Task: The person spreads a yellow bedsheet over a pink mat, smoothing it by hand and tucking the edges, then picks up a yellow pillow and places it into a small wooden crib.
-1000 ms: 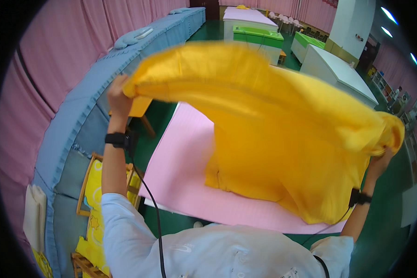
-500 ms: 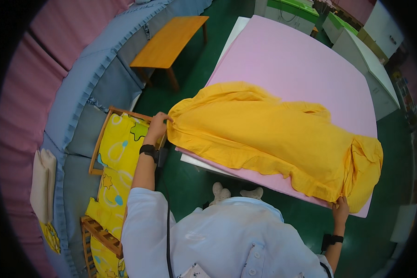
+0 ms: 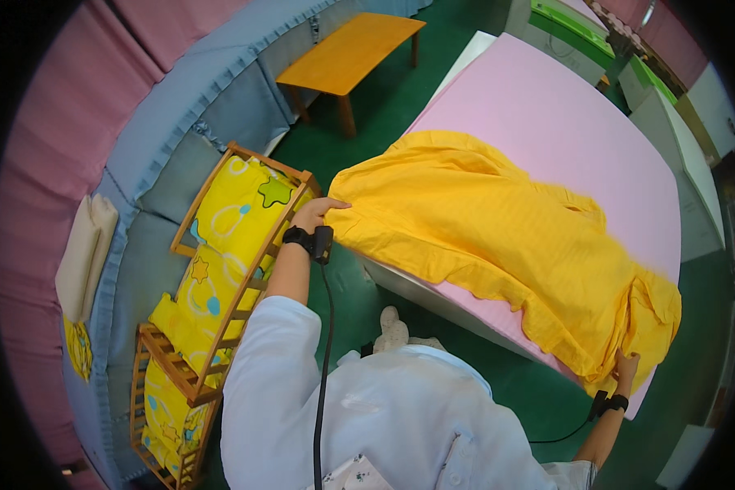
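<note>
I see the sheet (image 3: 498, 245) lying across the near part of the bed (image 3: 563, 114), my left hand (image 3: 314, 214) at its left corner, my right hand (image 3: 626, 369) at its right corner, a wooden rack (image 3: 220, 286) to my left and a small table (image 3: 351, 53) behind it.

Matt, creased yellow cloth sheet (image 3: 498, 237)

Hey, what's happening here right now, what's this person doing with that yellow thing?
A person in a white top is spreading a yellow cloth over a pink-topped bed. The left hand grips one corner of the cloth at the near left edge of the bed, and the right hand holds the bunched far end at the near right corner. The cloth lies rumpled across the near part of the bed. A wooden crib with yellow bedding stands at the left.
</note>
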Tool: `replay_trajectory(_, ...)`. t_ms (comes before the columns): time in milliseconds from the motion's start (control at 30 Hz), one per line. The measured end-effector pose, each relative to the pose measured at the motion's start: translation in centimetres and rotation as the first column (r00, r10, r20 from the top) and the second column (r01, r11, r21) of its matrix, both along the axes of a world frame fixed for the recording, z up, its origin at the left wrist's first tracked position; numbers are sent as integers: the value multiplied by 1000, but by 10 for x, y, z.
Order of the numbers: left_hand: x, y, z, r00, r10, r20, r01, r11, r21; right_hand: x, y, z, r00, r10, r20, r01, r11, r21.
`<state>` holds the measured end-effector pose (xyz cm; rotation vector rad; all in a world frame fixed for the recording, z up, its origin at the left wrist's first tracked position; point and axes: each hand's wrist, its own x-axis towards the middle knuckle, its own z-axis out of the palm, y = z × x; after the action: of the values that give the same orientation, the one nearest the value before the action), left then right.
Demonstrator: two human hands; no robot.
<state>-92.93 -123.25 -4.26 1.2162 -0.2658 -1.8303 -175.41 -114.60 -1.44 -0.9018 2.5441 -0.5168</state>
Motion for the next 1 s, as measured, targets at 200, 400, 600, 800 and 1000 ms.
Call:
replay_trajectory(200,7,47,27,983,178,35,-176,983,-54,-61,3,-37,839,79,539,228,847,-480)
replay_trajectory(400,17,43,-57,863,364,-351,-450,868,-208,-76,82,-46,382,77,921,592,744,-308)
replay_trajectory(600,3,11,-108,906,376,-195,-402,907,-122,-100,177,-103,497,8,867,530,789,-311)
replay_trajectory(800,35,39,-98,859,464,218,-399,872,-284,-17,128,-62,659,-192,727,561,770,-304)
replay_trajectory(1000,-114,34,-22,-100,38,994,-243,968,-62,-70,166,-28,944,-107,314,187,953,-240)
